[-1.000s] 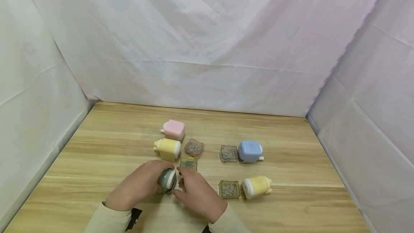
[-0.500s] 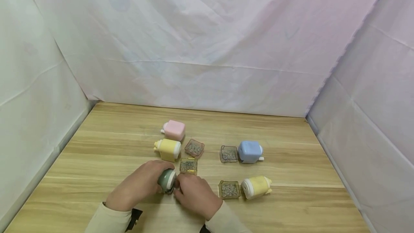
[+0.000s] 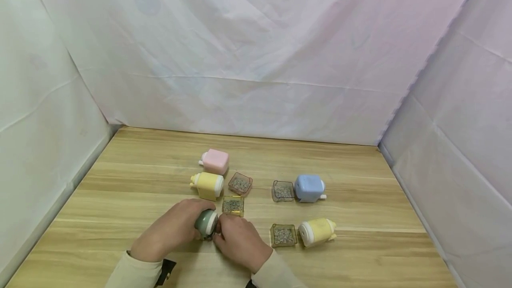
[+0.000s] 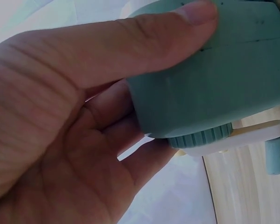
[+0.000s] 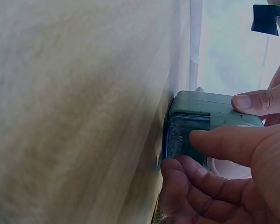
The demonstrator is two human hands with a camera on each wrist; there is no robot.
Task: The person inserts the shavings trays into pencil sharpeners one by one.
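Note:
A green crank pencil sharpener (image 3: 204, 222) sits tilted in my left hand (image 3: 172, 229), which grips its body from the left. In the left wrist view the thumb (image 4: 172, 35) lies along the green casing (image 4: 214, 81), and the white crank arm (image 4: 256, 134) with its green knob sticks out below. My right hand (image 3: 242, 241) is at the sharpener's front. The right wrist view has its thumb and curled forefinger pinching the edge of the see-through shavings drawer (image 5: 179, 133), with shavings visible inside. How far the drawer sits in the casing is partly hidden by the fingers.
Yellow (image 3: 208, 185) and pink (image 3: 216, 161) sharpeners lie beyond my hands, beside drawers of shavings, one amber (image 3: 233, 213) and one reddish (image 3: 241, 183). Rightward are blue (image 3: 310, 187) and yellow (image 3: 318, 231) sharpeners, each beside a filled drawer. Cloth walls (image 3: 256, 101) surround the wooden table.
My right hand has drawn slightly toward me, its fingers closing in at the front of the green sharpener. The left hand and the sharpener have stayed in place.

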